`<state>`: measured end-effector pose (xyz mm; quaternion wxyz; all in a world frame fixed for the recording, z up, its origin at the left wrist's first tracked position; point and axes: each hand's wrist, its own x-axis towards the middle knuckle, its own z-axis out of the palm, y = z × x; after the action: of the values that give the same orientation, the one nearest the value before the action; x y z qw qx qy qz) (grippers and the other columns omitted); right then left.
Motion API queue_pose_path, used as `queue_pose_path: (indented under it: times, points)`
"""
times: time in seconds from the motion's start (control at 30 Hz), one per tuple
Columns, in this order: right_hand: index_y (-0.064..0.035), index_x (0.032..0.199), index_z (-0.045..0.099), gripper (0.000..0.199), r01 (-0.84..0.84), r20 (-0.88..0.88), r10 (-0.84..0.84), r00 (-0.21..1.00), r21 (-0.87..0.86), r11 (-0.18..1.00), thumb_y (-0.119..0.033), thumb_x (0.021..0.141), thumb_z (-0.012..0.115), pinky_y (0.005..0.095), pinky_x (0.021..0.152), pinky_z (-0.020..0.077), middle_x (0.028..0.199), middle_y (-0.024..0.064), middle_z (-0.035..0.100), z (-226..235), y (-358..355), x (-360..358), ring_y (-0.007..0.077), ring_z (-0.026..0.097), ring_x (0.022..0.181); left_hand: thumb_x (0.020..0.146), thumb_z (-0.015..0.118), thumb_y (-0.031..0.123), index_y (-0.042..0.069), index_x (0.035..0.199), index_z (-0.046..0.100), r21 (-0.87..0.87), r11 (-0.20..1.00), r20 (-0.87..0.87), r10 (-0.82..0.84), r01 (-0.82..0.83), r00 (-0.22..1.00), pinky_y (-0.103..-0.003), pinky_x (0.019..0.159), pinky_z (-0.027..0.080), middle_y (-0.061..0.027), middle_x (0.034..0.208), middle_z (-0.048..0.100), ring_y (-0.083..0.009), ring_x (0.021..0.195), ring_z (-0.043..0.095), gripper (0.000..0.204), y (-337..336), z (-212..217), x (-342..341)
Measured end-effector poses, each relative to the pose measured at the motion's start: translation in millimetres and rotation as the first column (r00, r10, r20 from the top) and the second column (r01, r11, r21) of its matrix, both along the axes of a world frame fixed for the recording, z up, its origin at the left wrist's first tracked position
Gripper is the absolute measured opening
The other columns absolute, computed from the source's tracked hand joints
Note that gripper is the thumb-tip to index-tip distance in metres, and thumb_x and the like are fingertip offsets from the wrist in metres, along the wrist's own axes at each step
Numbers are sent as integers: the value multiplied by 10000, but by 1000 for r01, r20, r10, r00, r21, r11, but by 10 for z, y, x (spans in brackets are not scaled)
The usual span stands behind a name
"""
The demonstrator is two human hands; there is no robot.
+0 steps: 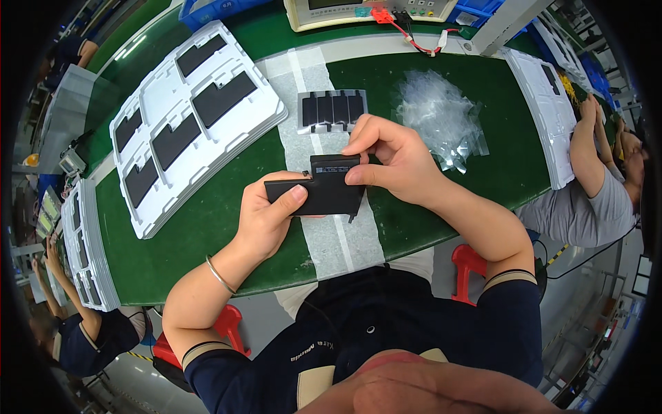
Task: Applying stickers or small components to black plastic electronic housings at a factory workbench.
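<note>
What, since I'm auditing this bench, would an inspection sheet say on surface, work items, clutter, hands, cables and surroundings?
Surface: green bench top, crossed by a pale strip.
Work items: black L-shaped piece in hand; small tray of black strips beyond; stacked white trays at left.
Clutter: loose pile of clear film at right.
Hands: left hand grips the piece; right hand has thumb and index finger at its upper right corner.
Cables: red lead at the instrument behind.
Surroundings: grey-sleeved co-worker at right, dark-sleeved one at left; red stools.
</note>
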<state>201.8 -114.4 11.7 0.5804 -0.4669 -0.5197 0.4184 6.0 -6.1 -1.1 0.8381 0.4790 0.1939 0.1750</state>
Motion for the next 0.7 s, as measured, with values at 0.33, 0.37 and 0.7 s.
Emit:
queue_pose_path:
  times: [0.33,0.37,0.7]
  points:
    - [-32,861,566,189,-147,-209,85,974,-302,942,-221,870,558,231,692,386,864,-1,537,121,1,82,83,473,765,846,594,100,-43,940,612,500,861,-140,-26,94,990,-250,654,483,-70,807,632,-126,732,601,172,67,40,-50]
    - [-34,825,572,195,-146,-207,79,975,-330,933,-220,877,545,228,678,381,834,-10,537,113,8,99,78,467,741,837,607,112,-29,934,627,528,845,-142,-5,80,990,-232,636,456,-56,788,641,-107,705,590,172,43,66,-40]
    - [-18,727,572,97,54,192,-24,981,-155,986,-64,795,623,223,577,383,705,-3,532,69,5,63,85,469,643,842,602,85,-40,963,609,328,945,-131,46,0,990,-256,718,489,-90,866,643,-125,769,604,174,18,-39,-40]
